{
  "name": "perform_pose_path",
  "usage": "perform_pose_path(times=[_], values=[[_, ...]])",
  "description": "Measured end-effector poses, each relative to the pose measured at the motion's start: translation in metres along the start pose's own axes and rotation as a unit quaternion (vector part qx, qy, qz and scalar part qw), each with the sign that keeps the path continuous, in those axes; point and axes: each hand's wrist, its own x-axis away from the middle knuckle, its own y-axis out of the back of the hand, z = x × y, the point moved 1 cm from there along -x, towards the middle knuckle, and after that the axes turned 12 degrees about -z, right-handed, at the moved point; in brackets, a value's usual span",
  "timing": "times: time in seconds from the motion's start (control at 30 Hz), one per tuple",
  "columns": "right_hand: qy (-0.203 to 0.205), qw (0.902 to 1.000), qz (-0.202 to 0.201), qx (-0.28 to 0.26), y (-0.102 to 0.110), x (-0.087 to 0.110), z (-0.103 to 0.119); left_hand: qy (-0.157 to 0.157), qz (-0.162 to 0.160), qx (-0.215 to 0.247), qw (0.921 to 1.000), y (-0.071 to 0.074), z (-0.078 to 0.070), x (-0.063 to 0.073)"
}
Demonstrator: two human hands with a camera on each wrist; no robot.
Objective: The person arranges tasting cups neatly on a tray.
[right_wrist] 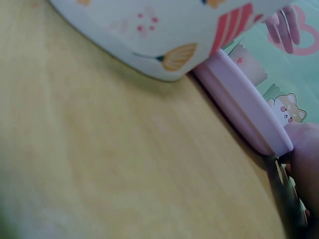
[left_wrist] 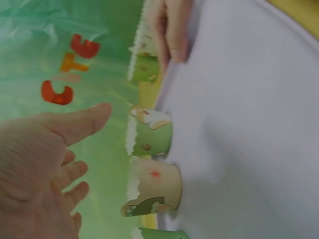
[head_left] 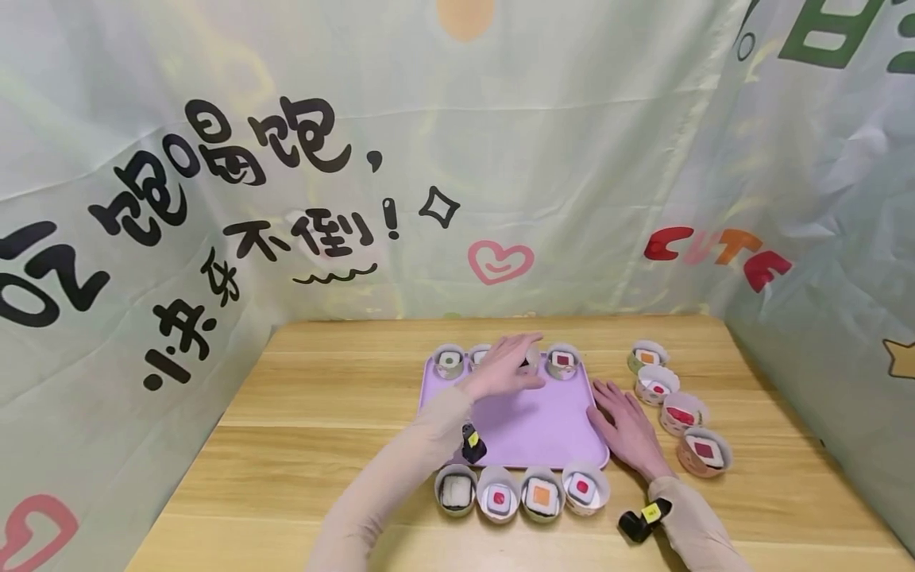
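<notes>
My left hand [head_left: 503, 365] hovers over the far part of a lilac tray [head_left: 543, 433], fingers loosely extended and nothing held. It overlaps the middle of a row of paper cups; one end cup [head_left: 449, 361] and the other end cup [head_left: 562, 361] show past it. In the left wrist view its palm faces a green cup [left_wrist: 152, 132] and a beige cup [left_wrist: 162, 186]. My right hand [head_left: 629, 425] rests at the tray's right edge with fingers stretched out on the table. Its thumb [right_wrist: 306, 149] touches the tray rim in the right wrist view. Sushi-like squares sit in the cups.
Several paper cups line the tray's near edge, including one with an orange-centred square [head_left: 541, 494]. Another slanting line of cups, ending with a pinkish cup [head_left: 704, 451], stands right of my right hand. Printed cloth [head_left: 572, 199] hangs behind the wooden table [head_left: 307, 429].
</notes>
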Motion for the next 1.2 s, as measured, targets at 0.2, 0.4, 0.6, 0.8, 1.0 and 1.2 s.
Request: perform_pose_path(times=[0.2,0.4,0.6,0.8,1.0,1.2], values=[[0.000,1.0000,0.001,0.000,0.001,0.001,0.001,0.013,-0.006,0.038,0.9992,0.009,0.005,0.016],[0.002,1.0000,-0.003,-0.001,0.003,0.001,0.002,0.030,-0.020,0.050,0.9981,0.020,0.010,0.035],[-0.001,1.0000,-0.001,-0.002,0.003,0.001,0.002,0.055,-0.046,0.069,0.9950,0.032,0.029,0.063],[0.004,1.0000,-0.007,-0.001,0.003,0.001,0.001,0.108,-0.081,0.051,0.9896,0.037,0.059,0.100],[0.002,1.0000,0.006,0.001,0.001,-0.001,0.000,0.180,-0.081,0.018,0.9802,0.038,0.082,0.134],[0.000,1.0000,0.010,-0.002,0.000,0.000,0.000,0.203,-0.075,-0.013,0.9761,0.031,0.098,0.154]])
